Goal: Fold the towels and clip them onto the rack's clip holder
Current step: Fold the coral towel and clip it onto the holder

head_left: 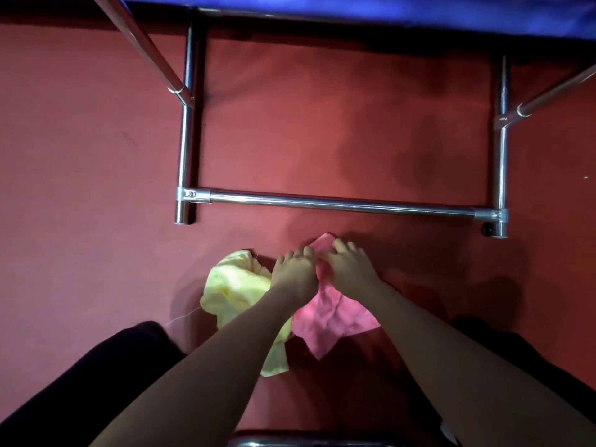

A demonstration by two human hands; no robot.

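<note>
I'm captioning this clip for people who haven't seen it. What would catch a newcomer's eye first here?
Two bare hands meet at the centre on a pink towel lying on the red floor, the left hand and right hand pressing its far edge. A crumpled yellow towel lies just left of it, partly under the left forearm. Beyond them stands a shiny metal rack, its low bar crossing the view.

Red floor [96, 156] extends beneath the grip and around it on all sides. Blue fabric [354, 8] spans the top edge, well beyond the grip. Dark clothing [96, 375] lies nearer than the grip, to its left. A white speck [586, 177] lies far to its right.
</note>
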